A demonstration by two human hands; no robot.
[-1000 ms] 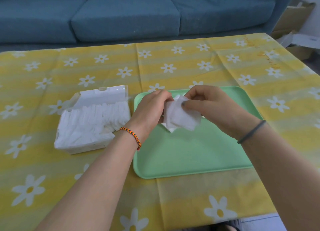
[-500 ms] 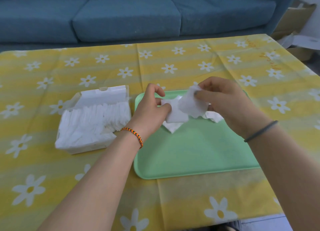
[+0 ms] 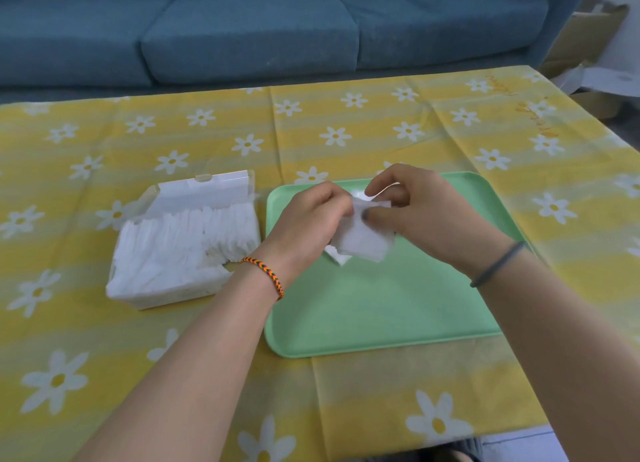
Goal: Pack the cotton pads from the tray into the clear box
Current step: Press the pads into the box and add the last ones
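Both hands pinch white cotton pads [image 3: 363, 241] above the green tray [image 3: 381, 316]: left hand [image 3: 308, 222] with curled fingers, right hand [image 3: 415, 212] thumb against forefinger. Left of the tray, the open clear box [image 3: 180, 239] sits packed with upright pads, its long axis running away from the person, on the daisy-patterned desk [image 3: 346, 132]. A blue sofa [image 3: 259, 28] stands behind.

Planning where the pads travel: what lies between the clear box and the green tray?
Only a bare strip of tablecloth separates clear box and tray in the head view; the left hand's forearm crosses above it.
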